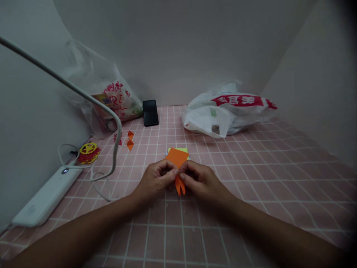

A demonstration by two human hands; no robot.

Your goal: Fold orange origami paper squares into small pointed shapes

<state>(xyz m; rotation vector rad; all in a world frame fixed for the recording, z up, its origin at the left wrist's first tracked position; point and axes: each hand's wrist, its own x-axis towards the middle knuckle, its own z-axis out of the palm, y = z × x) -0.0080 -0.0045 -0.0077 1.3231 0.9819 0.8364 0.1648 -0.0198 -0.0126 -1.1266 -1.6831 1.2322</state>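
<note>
Both of my hands pinch a folded orange origami paper point(180, 186) in front of me. Two narrow legs of it point toward me, below the fingertips. My left hand point(160, 178) grips its left side with thumb and index finger; my right hand point(199, 180) grips the right side. Just beyond the fingers lies an orange square of paper point(177, 156); whether it is part of the held piece I cannot tell. Yellow paper point(182, 149) peeks out from behind that square. The fingertips hide the middle of the folded piece.
Small orange folded papers point(130, 144), yellow and red cutouts point(88, 149) and a white power strip point(47, 195) lie on the left. A grey cable point(118, 130) arches over the tiled-pattern table. Farther back are a phone point(150, 112) and plastic bags point(122, 100), point(206, 117).
</note>
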